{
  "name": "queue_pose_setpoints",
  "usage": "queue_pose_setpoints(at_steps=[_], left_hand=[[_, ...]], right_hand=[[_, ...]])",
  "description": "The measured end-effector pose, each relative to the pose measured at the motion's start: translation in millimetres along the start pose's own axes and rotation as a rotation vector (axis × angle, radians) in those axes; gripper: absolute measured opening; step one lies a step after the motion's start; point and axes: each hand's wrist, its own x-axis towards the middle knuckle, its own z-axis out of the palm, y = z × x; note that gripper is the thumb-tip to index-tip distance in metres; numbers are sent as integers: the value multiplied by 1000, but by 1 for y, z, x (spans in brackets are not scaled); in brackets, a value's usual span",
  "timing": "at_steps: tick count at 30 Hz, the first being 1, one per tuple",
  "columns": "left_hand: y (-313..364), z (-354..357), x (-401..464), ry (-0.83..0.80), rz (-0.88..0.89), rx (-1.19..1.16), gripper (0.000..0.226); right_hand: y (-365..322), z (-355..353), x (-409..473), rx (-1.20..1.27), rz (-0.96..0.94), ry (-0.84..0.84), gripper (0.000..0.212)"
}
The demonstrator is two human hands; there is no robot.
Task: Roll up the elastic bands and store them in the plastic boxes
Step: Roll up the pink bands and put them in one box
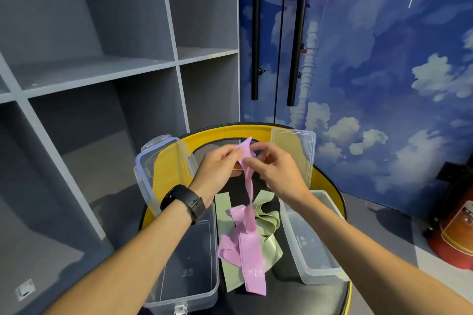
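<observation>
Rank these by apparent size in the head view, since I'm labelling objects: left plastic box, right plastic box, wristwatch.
1. left plastic box
2. right plastic box; it is narrower, though partly hidden by the forearm, so this is unsure
3. wristwatch, clearly smallest

grey cubby shelf (102,71), sky-mural door (384,59), red fire extinguisher (458,227)

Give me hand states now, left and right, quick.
Left hand: fingers pinch the top end of the pink band.
Right hand: fingers pinch the same pink band just below the top; the rest hangs down to the table.
</observation>
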Motion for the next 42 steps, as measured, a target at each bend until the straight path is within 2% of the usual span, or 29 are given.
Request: queue_pose_setpoints(at_steps=[3,8,13,17,20,23,30,33,37,42], left_hand=[[11,-3,2,-9,6,30,23],[28,-9,0,-48,61,83,23],[40,-15,1,-21,184,133,18],[51,-18,4,-17,218,169,16],[61,-21,8,-2,221,132,12],[72,-27,15,13,204,109,21],[93,-38,25,29,203,7,14],[98,-42,27,45,218,27,18],[102,-45,30,75,220,1,24],[102,-43,25,75,212,-24,24]], right_hand=[[-7,-8,7,164,90,1,42],[-24,-16,16,285,137,-34,15],[-35,-18,16,330,95,-29,13],[-39,-18,15,376,82,-61,18],[-34,-15,11,376,113,-118,12],[-19,-7,2,367,192,-208,1],[9,11,-12,286,290,-304,7],[16,13,-16,223,324,-333,13],[23,12,-24,177,350,-363,8],[31,6,-29,100,378,-428,17]])
